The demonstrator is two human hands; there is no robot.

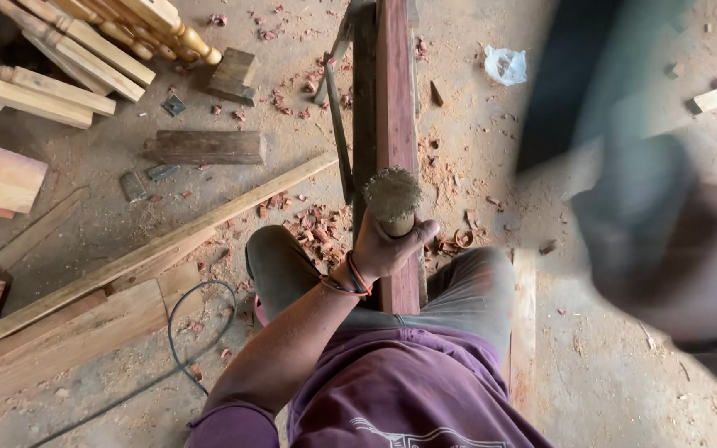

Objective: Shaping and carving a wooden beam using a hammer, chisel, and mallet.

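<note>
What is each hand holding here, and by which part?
The left hand grips a wooden-handled chisel around its handle, just below the frayed top. The right hand is a blur; its hold cannot be told.

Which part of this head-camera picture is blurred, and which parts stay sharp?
Head view: the large dark shape at right is smeared by motion blur, so I cannot tell what it is; the left hand gripping the frayed-topped wooden chisel handle and the reddish wood chips are sharp.

Frayed-topped wooden chisel handle (pixel 392 202) stands upright on the long reddish beam (pixel 397 91), gripped
</note>
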